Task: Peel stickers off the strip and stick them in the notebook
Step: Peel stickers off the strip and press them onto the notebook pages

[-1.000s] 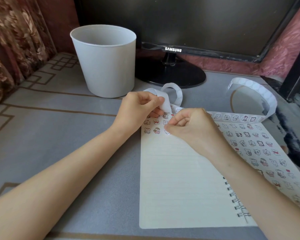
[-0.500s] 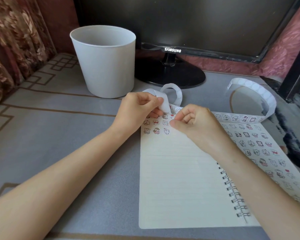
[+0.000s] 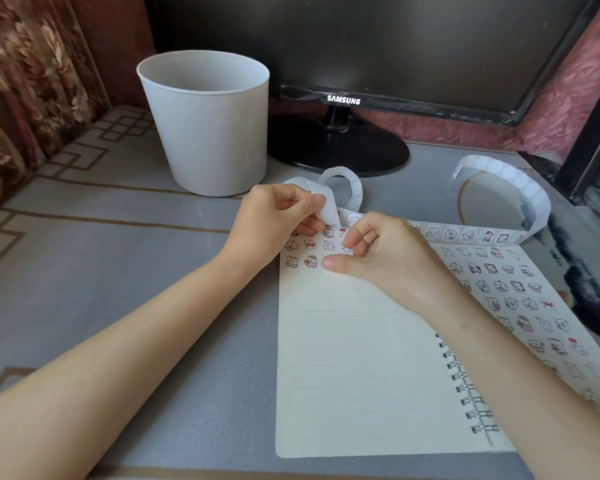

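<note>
Sticker strip (image 3: pixel 465 233): curls across spiral notebook (image 3: pixel 466 393) top edge. Left hand (image 3: pixel 278 216) pinches its bare liner (image 3: pixel 327 206); right hand (image 3: pixel 388 261) curled, fingertips on page (image 3: pixel 343 358), grip unclear. Risk: sticker lands overlapping placed stickers (image 3: pixel 310 261), or creases.

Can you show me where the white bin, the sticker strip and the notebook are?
white bin (image 3: pixel 208 133), head view, front of its wall.
sticker strip (image 3: pixel 465 234), head view, flat stretch that carries stickers.
notebook (image 3: pixel 354 375), head view, bare lined page.
</note>
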